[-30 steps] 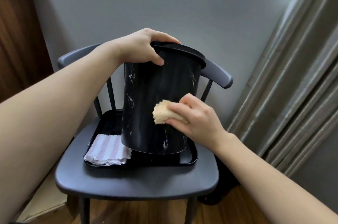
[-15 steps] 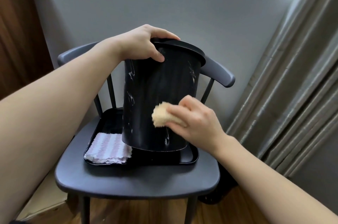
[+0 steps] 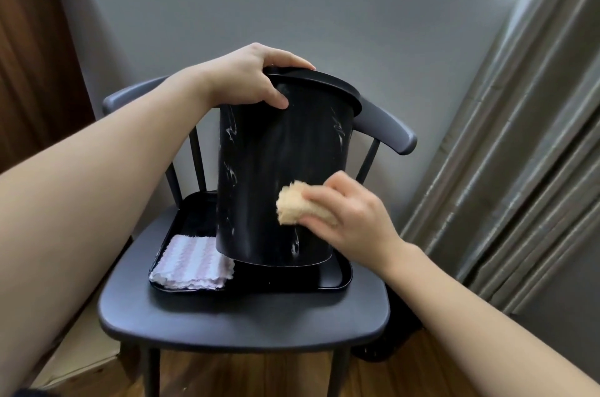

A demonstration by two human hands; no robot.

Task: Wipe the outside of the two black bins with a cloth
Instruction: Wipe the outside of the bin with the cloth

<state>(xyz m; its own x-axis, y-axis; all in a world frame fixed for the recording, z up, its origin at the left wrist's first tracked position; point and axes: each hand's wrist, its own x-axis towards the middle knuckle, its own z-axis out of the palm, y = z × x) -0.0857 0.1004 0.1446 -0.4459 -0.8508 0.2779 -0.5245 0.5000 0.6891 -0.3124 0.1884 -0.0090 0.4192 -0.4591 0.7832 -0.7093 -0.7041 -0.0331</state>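
Observation:
A black bin [image 3: 259, 176] with faint white marbling stands tilted over a black tray [image 3: 337, 279] on a dark chair. My left hand [image 3: 246, 81] grips its rim at the top left, thumb on the outer wall. My right hand [image 3: 350, 218] holds a bunched beige cloth [image 3: 292, 206] and presses it against the lower right of the bin's side. A second dark bin [image 3: 386, 348] shows only partly on the floor behind the chair's right side.
A folded pink-and-white striped cloth [image 3: 191, 263] lies in the tray's front left corner. The chair seat [image 3: 240, 322] stands on a wooden floor against a grey wall. Grey curtains [image 3: 519, 169] hang at the right, and brown wood panelling [image 3: 29, 65] is at the left.
My right hand and the beige cloth slid slightly down the bin's side. The bin's base shifted a little while my left hand kept its grip on the rim.

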